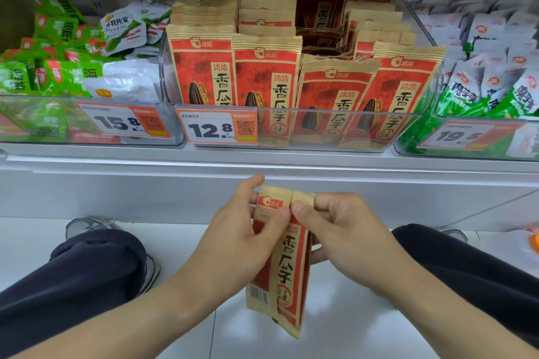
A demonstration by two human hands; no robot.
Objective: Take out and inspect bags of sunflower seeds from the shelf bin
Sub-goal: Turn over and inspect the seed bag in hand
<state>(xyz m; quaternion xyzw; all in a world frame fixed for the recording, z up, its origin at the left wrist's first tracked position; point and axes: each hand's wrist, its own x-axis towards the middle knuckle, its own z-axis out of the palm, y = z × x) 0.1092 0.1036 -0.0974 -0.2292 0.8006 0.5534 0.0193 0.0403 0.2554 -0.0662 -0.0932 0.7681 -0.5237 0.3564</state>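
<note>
A clear shelf bin in the middle holds several red-and-tan sunflower seed bags standing in rows. Below the shelf, in front of me, two of these bags hang upright, side by side and overlapping. My left hand pinches the left one near its top, thumb on the front. My right hand pinches the top of the right one, thumb beside the left thumb. The lower halves of both bags hang free.
A bin of green and white snack packs stands at the left, another of white and green packs at the right. Price tags sit on the bin fronts. My dark-trousered knees flank my arms above a white tiled floor.
</note>
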